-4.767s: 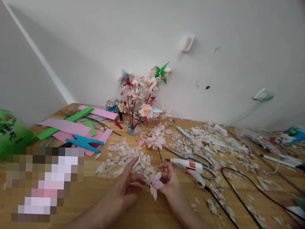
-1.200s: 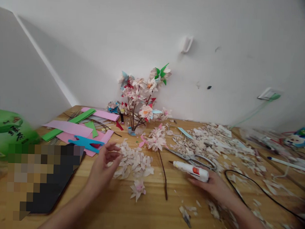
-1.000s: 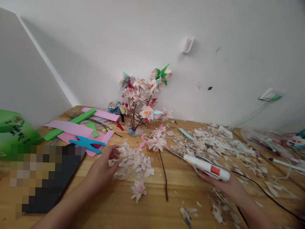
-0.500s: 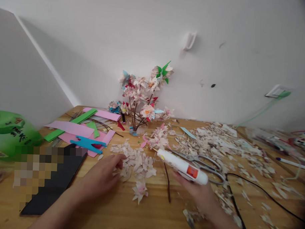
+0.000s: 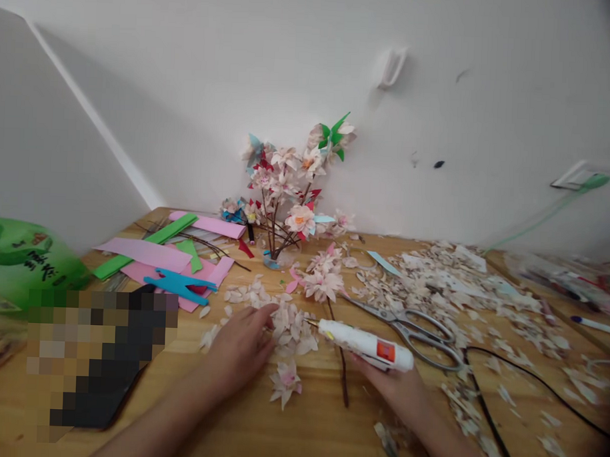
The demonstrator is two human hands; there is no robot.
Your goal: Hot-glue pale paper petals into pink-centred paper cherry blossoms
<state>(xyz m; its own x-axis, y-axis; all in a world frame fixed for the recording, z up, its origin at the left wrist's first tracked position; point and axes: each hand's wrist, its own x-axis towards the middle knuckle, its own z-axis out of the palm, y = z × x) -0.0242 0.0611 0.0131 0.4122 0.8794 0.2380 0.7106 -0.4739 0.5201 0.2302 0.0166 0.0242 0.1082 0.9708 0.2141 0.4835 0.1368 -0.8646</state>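
My left hand [image 5: 243,350] rests over the left side of a pile of pale petals [image 5: 294,325], its fingers bent and close together; what they hold, if anything, is too small to tell. In my right hand [image 5: 380,378] is a white glue gun [image 5: 365,344] with a red label, its tip pointing left at the pile's right edge. One loose pale flower [image 5: 285,382] lies just below the petals. Behind the gun's tip lies a flower cluster [image 5: 323,276] with a brown stem [image 5: 343,370] running toward me. Metal scissors [image 5: 411,329] lie to the right of it.
At the back, a small glass [image 5: 274,259] holds branches with paper flowers [image 5: 286,181]. Pink, green and blue paper strips [image 5: 144,253] lie left, near a green bag [image 5: 33,266] and a dark object [image 5: 104,388]. Scraps [image 5: 433,279] and a black cable [image 5: 530,380] spread across the right.
My left hand has moved right, farther over the petals. The glue gun has tilted flatter, and its tip has moved nearer, from the flower cluster to the petals. The view has shifted slightly.
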